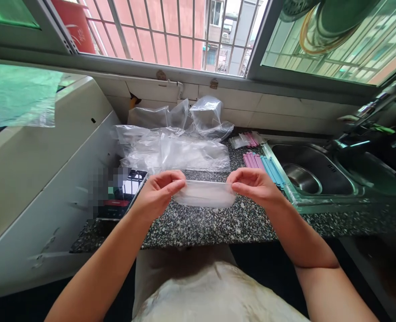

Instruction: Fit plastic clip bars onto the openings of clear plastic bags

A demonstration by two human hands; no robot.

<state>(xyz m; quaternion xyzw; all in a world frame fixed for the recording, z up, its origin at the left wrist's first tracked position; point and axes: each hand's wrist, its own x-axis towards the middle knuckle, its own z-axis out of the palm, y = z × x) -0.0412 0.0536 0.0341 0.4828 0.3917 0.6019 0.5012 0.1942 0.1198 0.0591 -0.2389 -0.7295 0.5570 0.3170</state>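
Note:
Both hands hold a small clear plastic bag (205, 193) stretched flat between them, just above the speckled granite counter (218, 223). My left hand (157, 192) pinches the bag's left end with thumb and fingers. My right hand (253, 183) pinches its right end the same way. Behind the hands lies a heap of clear plastic bags (176, 143) against the tiled wall. Pink sealing clips (253, 160) and blue sealing clips (273, 170) lie side by side to the right of the heap.
A phone (124, 192) lies on the counter's left edge beside a white appliance (33, 188). A steel sink (312, 174) with a faucet (375, 107) sits on the right. More clips in a small bag (246, 139) lie near the wall. A barred window runs above.

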